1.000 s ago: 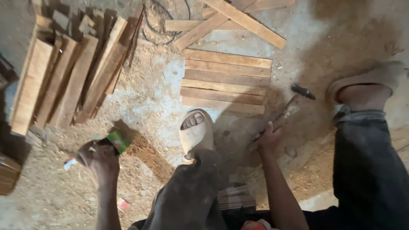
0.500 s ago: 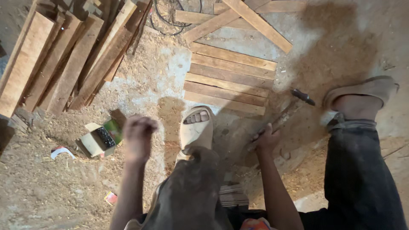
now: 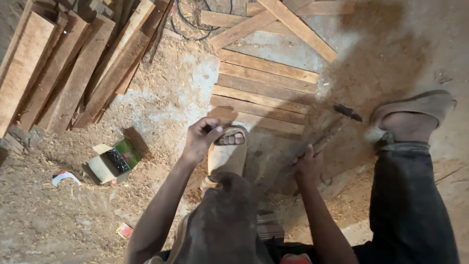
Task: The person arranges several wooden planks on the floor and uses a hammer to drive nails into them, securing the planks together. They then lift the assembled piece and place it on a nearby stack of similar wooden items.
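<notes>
Left hand: 1.0 s ago it was down at the open cardboard box on the sawdust; 0.5 s ago it was lifted midway; now it is up beside the sandalled left foot, fingers pinched narrow on a small dark item, likely a nail, too small to be sure. The box lies well apart to its left, flaps open, dark contents showing.

Right hand: closed around the wooden handle of a hammer, position matching both earlier views. The dark head rests low near the slats, not raised.

Slat panel: 5 or so parallel strips on the concrete floor, just ahead of the left foot, with 2 crossed battens beyond.

Plank stack: leaning at upper left, unchanged.

Judgement: the pick from the box appears finished; the pinched item has arrived close to the slats, with the hammer ready alongside.
</notes>
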